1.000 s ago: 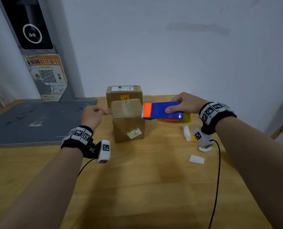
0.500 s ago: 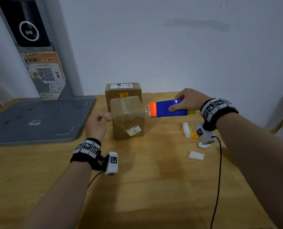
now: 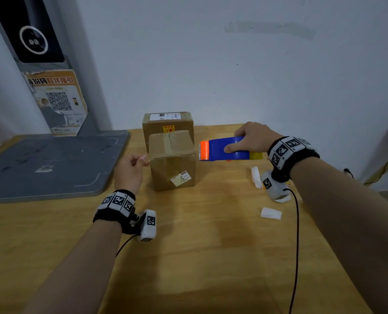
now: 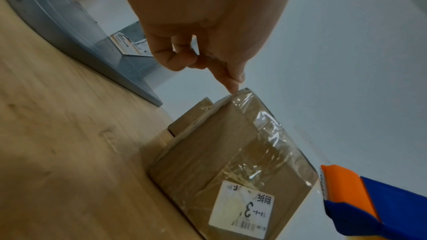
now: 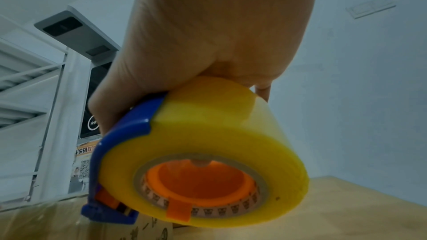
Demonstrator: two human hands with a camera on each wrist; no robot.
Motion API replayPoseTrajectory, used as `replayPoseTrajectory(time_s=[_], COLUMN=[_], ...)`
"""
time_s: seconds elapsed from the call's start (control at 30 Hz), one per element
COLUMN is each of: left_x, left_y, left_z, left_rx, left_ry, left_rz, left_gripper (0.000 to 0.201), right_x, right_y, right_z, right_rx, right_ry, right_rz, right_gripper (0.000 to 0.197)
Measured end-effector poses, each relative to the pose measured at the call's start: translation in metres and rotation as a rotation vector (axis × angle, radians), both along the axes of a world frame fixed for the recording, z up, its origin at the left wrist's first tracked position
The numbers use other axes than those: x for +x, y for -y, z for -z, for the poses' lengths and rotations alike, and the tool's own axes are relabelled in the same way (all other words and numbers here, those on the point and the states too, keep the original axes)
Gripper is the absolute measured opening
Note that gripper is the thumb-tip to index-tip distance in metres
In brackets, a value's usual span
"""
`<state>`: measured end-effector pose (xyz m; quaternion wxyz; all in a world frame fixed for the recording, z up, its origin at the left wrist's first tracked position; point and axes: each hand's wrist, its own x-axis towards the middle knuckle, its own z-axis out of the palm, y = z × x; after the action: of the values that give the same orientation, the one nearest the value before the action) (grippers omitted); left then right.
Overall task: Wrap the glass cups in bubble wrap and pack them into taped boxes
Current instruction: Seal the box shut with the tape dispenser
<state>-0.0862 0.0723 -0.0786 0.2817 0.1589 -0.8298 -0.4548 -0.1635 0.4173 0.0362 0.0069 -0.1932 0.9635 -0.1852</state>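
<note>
Clear tape stretched across the front box on the wooden surface (image 3: 211,257).

The left hand (image 3: 129,171) pinches the tape end (image 4: 233,96) at the top left edge of the front box (image 3: 171,159), its fingers curled. The right hand (image 3: 252,138) grips the blue tape dispenser (image 3: 224,151), held just right of that box. A second box (image 3: 168,122) stands directly behind.

Second box (image 3: 167,123) blocks behind front box (image 3: 172,159).
</note>
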Motion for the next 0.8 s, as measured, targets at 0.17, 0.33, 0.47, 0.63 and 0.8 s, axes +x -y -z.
replayPoseTrajectory(time_s=[0.17, 0.33, 0.47, 0.63, 0.8], left_x=[-0.014, -0.030, -0.041, -0.052, -0.044], left_y=[0.012, 0.019, 0.031, 0.045, 0.022], left_z=[0.003, -0.003, -0.005, -0.017, -0.037], left_rx=[-0.044, -0.174, -0.136, -0.164, -0.366], left_ry=[0.035, 0.122, 0.098, 0.220, 0.056], left_rz=[-0.026, -0.027, 0.038, 0.010, -0.015], left_gripper=[0.017, 0.018, 0.026, 0.050, 0.027], right_x=[-0.004, -0.009, -0.013, -0.011, -0.004], right_y=[0.017, 0.036, 0.045, 0.052, 0.074], right_z=[0.000, 0.005, 0.013, 0.018, 0.027], right_rx=[-0.004, -0.040, -0.091, -0.135, -0.154], right_ry=[0.020, 0.062, 0.099, 0.141, 0.193], right_rz=[-0.036, -0.058, -0.058, -0.078, -0.118], right_gripper=[0.055, 0.047, 0.049, 0.052, 0.047])
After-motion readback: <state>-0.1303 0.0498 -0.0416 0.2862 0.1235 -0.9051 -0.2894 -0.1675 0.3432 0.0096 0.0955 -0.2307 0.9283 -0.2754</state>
